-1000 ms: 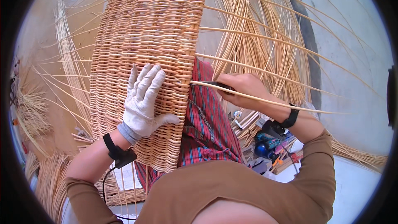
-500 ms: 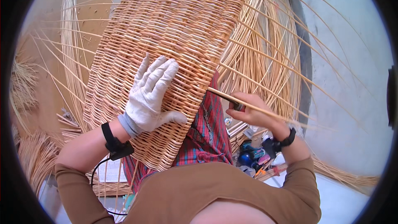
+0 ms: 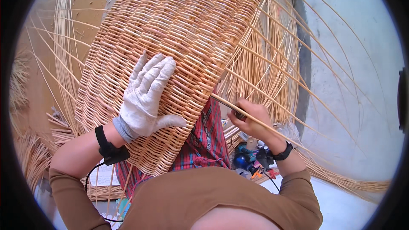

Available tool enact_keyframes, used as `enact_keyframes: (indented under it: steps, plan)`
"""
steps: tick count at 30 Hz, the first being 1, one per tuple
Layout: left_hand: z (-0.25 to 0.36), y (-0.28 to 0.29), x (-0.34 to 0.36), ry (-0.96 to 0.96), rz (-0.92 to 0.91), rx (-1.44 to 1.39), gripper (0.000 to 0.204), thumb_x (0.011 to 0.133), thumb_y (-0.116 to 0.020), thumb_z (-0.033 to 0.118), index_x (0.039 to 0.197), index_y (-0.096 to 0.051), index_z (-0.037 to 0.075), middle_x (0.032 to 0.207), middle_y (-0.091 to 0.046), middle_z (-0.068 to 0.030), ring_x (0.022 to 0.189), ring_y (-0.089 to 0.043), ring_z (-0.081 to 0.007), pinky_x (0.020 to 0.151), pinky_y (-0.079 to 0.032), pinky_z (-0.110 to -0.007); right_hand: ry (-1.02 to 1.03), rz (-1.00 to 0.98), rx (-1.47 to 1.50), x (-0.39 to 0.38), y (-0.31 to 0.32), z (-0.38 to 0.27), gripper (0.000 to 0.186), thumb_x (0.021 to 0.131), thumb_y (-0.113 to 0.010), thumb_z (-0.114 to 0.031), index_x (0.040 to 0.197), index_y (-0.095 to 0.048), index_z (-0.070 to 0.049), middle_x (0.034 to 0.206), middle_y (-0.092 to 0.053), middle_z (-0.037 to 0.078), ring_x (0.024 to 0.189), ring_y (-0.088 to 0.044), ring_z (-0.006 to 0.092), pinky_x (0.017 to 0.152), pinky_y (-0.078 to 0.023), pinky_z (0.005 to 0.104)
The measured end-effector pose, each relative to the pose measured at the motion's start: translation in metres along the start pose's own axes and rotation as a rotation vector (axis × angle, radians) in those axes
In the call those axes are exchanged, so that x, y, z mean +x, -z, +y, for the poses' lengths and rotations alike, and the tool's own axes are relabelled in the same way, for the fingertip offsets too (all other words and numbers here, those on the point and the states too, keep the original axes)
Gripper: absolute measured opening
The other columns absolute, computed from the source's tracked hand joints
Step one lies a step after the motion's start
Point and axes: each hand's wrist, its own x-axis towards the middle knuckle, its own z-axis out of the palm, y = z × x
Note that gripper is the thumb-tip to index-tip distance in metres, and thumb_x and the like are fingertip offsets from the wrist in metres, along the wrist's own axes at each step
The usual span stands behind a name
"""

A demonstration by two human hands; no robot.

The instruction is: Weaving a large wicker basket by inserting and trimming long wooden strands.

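Observation:
A large woven wicker panel leans across my lap over red plaid cloth, with long loose rods sticking out from both sides. My left hand, in a white fabric glove, lies flat on the panel with its fingers stretched out and thumb apart. My right hand, bare, is closed around a dark tool just right of the panel's edge. The tool runs toward that edge beneath a rod; its tip is hard to make out. Both wrists carry black straps with small devices.
Bundles of long canes lie at the left, behind the panel on the right and at the lower right. Short cane pieces sit left of the panel. A blue object among small clutter lies below my right hand.
The panel has tilted in the view, its top swinging right. My right hand with the tool has moved downward; my left hand stays spread on the weave.

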Motion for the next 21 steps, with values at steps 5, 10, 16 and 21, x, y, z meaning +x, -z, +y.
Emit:
enact_keyframes:
  steps: [5, 10, 16, 21]
  plan:
    - [0.000, 0.002, 0.003, -0.023, -0.043, 0.011, 0.118, 0.073, -0.075, 0.074, 0.157, -0.040, -0.001, 0.154, -0.050, -0.0194, 0.147, -0.044, -0.0400, 0.127, -0.023, -0.057, -0.154, -0.227, 0.037, -0.051, -0.001, 0.053, 0.036, 0.090, -0.079, -0.035, 0.104, -0.068, -0.003, 0.075, -0.060, 0.009, 0.066, -0.060, 0.0221, 0.063, -0.048, 0.0356]
    - [0.011, 0.004, 0.015, -0.124, -0.172, 0.074, 0.123, 0.066, -0.074, 0.078, 0.155, -0.043, -0.001, 0.154, -0.050, -0.0198, 0.148, -0.043, -0.0396, 0.128, -0.020, -0.058, 0.112, -0.129, 0.359, -0.083, -0.005, 0.023, 0.045, 0.093, -0.074, -0.023, 0.133, -0.061, -0.007, 0.097, -0.065, 0.014, 0.075, -0.063, 0.0295, 0.070, -0.052, 0.0366]
    - [0.015, -0.005, 0.018, -0.090, -0.180, 0.098, 0.124, 0.062, -0.076, 0.077, 0.155, -0.044, 0.002, 0.157, -0.048, -0.0170, 0.150, -0.040, -0.0372, 0.129, -0.018, -0.057, 0.188, -0.015, 0.356, -0.070, -0.006, 0.000, 0.059, 0.089, -0.077, -0.016, 0.146, -0.064, -0.026, 0.080, -0.069, 0.011, 0.066, -0.064, 0.0250, 0.063, -0.052, 0.0353]
    - [0.015, -0.002, 0.018, -0.079, -0.194, 0.113, 0.123, 0.061, -0.078, 0.075, 0.155, -0.045, 0.003, 0.157, -0.049, -0.0165, 0.151, -0.040, -0.0371, 0.129, -0.017, -0.057, 0.204, -0.027, 0.400, -0.061, -0.010, 0.008, 0.053, 0.089, -0.077, -0.017, 0.141, -0.069, -0.025, 0.079, -0.069, 0.010, 0.064, -0.063, 0.0243, 0.062, -0.051, 0.0350]
